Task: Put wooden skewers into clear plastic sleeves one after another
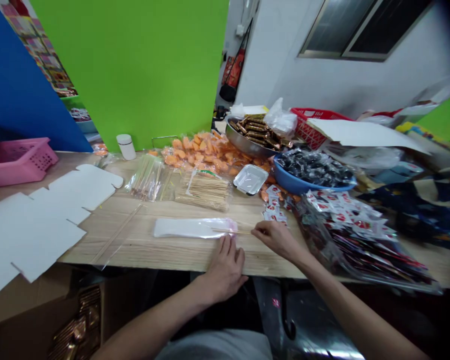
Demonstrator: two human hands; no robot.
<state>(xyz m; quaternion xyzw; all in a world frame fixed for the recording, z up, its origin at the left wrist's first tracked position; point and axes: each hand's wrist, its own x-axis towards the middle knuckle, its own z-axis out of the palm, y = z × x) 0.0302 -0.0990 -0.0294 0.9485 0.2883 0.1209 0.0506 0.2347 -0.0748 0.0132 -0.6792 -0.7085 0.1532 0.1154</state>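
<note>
A long stack of clear plastic sleeves [187, 228] lies flat on the table, its pink-tinged end towards the right. My left hand [227, 267] rests its outstretched fingertips on the near edge of that end. Between thumb and fingers, my right hand [273, 235] pinches a thin wooden stick [243, 231], held level. The stick's left part lies over or inside the top sleeve; I cannot tell which. Behind the sleeves sits a bundle of wooden sticks [206, 192] in an open plastic bag. Further left, a clear sleeve with a stick [118, 235] lies slanted at the table's front edge.
Orange wrapped pieces [202, 152] are heaped at the back. A blue basin [296, 186], a metal bowl [243, 142], a foil tray [251, 179] and a tray of packets [360, 235] crowd the right. White cardboard [52, 210] and a pink basket [18, 165] occupy the left.
</note>
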